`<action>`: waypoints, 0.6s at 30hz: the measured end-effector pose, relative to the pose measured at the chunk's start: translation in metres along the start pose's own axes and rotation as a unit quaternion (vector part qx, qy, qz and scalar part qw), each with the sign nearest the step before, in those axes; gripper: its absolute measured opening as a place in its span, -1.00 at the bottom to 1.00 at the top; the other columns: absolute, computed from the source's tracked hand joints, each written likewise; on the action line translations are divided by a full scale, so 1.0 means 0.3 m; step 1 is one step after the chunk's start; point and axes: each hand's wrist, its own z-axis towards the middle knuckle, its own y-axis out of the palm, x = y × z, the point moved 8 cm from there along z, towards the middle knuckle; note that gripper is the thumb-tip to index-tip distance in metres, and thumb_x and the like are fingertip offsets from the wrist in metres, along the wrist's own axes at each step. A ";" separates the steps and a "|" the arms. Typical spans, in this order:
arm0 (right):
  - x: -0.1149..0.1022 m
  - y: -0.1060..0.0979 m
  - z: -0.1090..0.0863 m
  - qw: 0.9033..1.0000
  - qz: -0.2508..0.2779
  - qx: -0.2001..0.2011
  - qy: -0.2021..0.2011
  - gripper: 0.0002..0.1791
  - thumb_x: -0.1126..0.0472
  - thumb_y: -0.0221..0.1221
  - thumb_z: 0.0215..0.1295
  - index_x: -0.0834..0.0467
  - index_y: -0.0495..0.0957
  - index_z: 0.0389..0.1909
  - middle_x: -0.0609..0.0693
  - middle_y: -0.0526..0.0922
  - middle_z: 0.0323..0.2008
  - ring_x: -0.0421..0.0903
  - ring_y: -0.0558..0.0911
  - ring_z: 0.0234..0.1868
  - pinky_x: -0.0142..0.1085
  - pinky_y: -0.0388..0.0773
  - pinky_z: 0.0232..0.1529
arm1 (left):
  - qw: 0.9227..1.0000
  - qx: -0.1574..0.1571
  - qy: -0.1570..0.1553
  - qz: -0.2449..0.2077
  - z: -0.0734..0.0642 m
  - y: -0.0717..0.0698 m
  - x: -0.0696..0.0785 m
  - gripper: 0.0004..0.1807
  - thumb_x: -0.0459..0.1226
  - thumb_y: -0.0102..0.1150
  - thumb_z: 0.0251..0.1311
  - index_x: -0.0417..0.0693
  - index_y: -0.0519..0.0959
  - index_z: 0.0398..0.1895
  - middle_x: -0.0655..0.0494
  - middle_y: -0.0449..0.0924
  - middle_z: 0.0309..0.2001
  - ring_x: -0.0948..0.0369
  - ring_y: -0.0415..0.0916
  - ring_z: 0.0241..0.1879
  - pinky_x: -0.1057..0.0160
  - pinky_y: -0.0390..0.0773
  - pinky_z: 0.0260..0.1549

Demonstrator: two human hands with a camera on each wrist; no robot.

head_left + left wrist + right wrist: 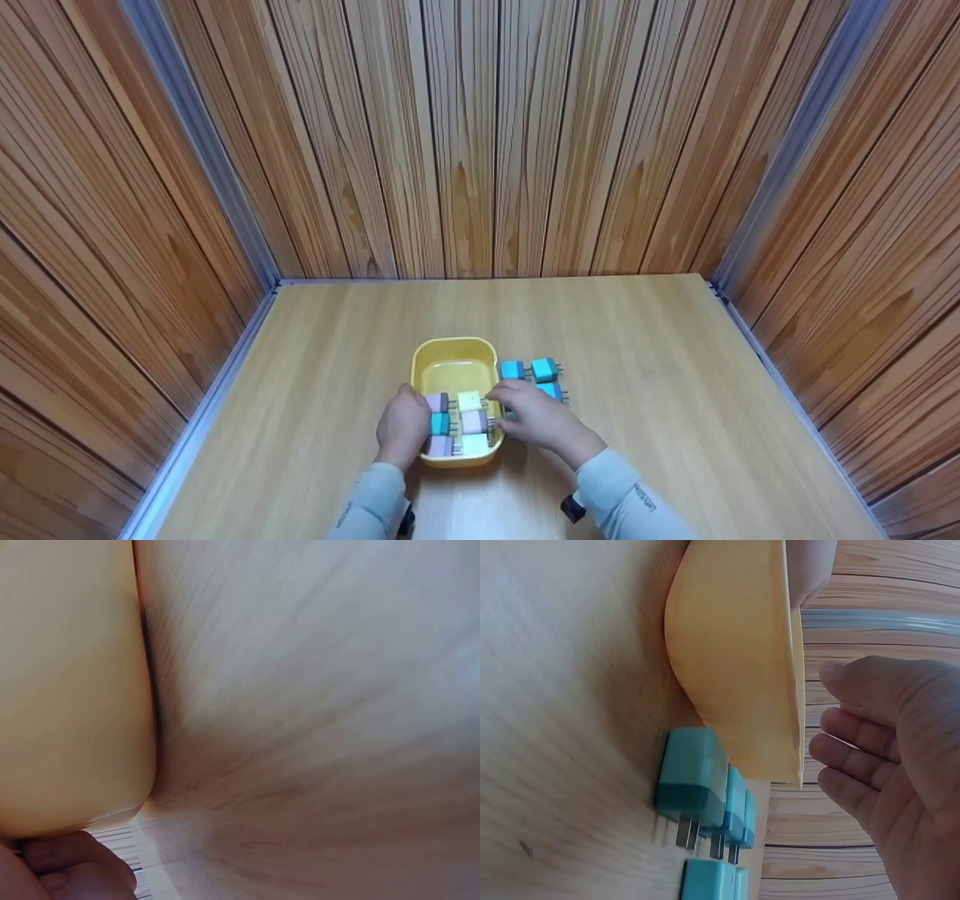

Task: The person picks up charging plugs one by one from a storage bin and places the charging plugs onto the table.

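Observation:
A yellow plastic tub (456, 373) stands on the table, with several small two-pronged charger plugs in its near half: white (469, 401), lilac (473, 422) and teal (439, 424). My left hand (403, 425) grips the tub's left rim; its curled fingers (79, 870) show against the tub wall in the left wrist view. Over the right rim, my right hand (541, 420) hovers with loosely bent fingers. Nothing shows between its thumb and fingertips in the right wrist view. Teal plugs (694, 772) lie just outside the tub on that side, partly hidden by this hand in the head view.
The loose plugs, blue (512, 369) and teal (544, 369), sit in a small group against the tub's right side, prongs pointing right. Wood-panelled walls (480, 150) with metal edging enclose the wooden table (337, 337) at the back and both sides.

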 end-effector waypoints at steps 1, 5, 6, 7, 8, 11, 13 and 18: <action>-0.004 0.005 0.002 1.000 0.001 -0.001 -0.001 -0.51 0.06 0.31 0.39 -0.06 0.54 0.32 -0.13 0.56 0.28 -0.09 0.51 0.33 -0.04 0.51 0.29 | 1.000 0.000 0.001 -0.001 0.000 0.000 -0.001 -0.43 -0.05 -0.28 0.62 -0.15 0.21 0.52 -0.06 0.55 0.09 0.06 0.55 -0.04 -0.08 0.57 0.12; -0.019 0.024 0.013 1.000 0.006 -0.012 -0.006 -0.52 0.08 0.31 0.39 -0.05 0.55 0.31 -0.15 0.57 0.25 -0.11 0.52 0.31 -0.05 0.51 0.29 | 1.000 0.002 0.000 0.004 0.005 0.001 -0.004 -0.42 -0.05 -0.28 0.62 -0.17 0.21 0.53 -0.06 0.55 0.07 0.07 0.54 -0.05 -0.07 0.57 0.11; -0.023 0.030 0.016 1.000 0.004 -0.017 -0.012 -0.53 0.08 0.31 0.39 -0.04 0.56 0.30 -0.15 0.58 0.24 -0.11 0.53 0.30 -0.05 0.51 0.29 | 1.000 0.004 0.004 0.010 0.006 0.000 -0.001 -0.43 -0.06 -0.27 0.62 -0.18 0.23 0.51 -0.07 0.56 0.05 0.06 0.55 -0.07 -0.07 0.58 0.09; -0.026 0.036 0.019 1.000 0.004 -0.023 -0.016 -0.54 0.08 0.31 0.39 -0.04 0.58 0.29 -0.16 0.59 0.23 -0.12 0.54 0.28 -0.06 0.51 0.28 | 1.000 0.006 0.004 0.015 0.007 0.000 -0.001 -0.44 -0.06 -0.26 0.61 -0.19 0.25 0.49 -0.06 0.57 0.04 0.06 0.55 -0.09 -0.06 0.58 0.08; -0.030 0.042 0.022 0.999 0.004 -0.031 -0.021 -0.55 0.09 0.31 0.39 -0.02 0.59 0.28 -0.17 0.60 0.21 -0.12 0.55 0.27 -0.06 0.52 0.28 | 1.000 0.008 0.007 0.020 0.008 0.000 0.001 -0.44 -0.08 -0.25 0.61 -0.21 0.26 0.48 -0.07 0.57 0.03 0.07 0.56 -0.10 -0.06 0.59 0.07; -0.040 0.060 0.028 0.998 0.003 -0.052 -0.033 -0.59 0.09 0.31 0.39 -0.03 0.62 0.23 -0.18 0.63 0.16 -0.15 0.57 0.23 -0.08 0.53 0.27 | 0.999 0.013 0.009 0.028 0.005 -0.001 0.003 -0.46 -0.10 -0.24 0.60 -0.23 0.28 0.46 -0.08 0.59 0.02 0.07 0.56 -0.12 -0.05 0.59 0.05; -0.044 0.069 0.032 0.997 0.005 -0.063 -0.033 -0.60 0.10 0.32 0.38 -0.05 0.64 0.22 -0.19 0.64 0.14 -0.16 0.58 0.21 -0.08 0.53 0.26 | 1.000 0.011 0.008 0.026 0.004 0.000 0.003 -0.46 -0.10 -0.25 0.60 -0.23 0.27 0.47 -0.08 0.58 0.03 0.07 0.56 -0.11 -0.06 0.58 0.07; -0.053 0.083 0.042 0.997 0.005 -0.077 -0.024 -0.59 0.08 0.34 0.37 -0.09 0.64 0.22 -0.18 0.64 0.14 -0.18 0.59 0.17 -0.09 0.55 0.24 | 1.000 0.004 0.008 0.017 0.004 -0.003 0.005 -0.46 -0.10 -0.26 0.61 -0.21 0.25 0.48 -0.07 0.56 0.04 0.08 0.55 -0.09 -0.07 0.58 0.07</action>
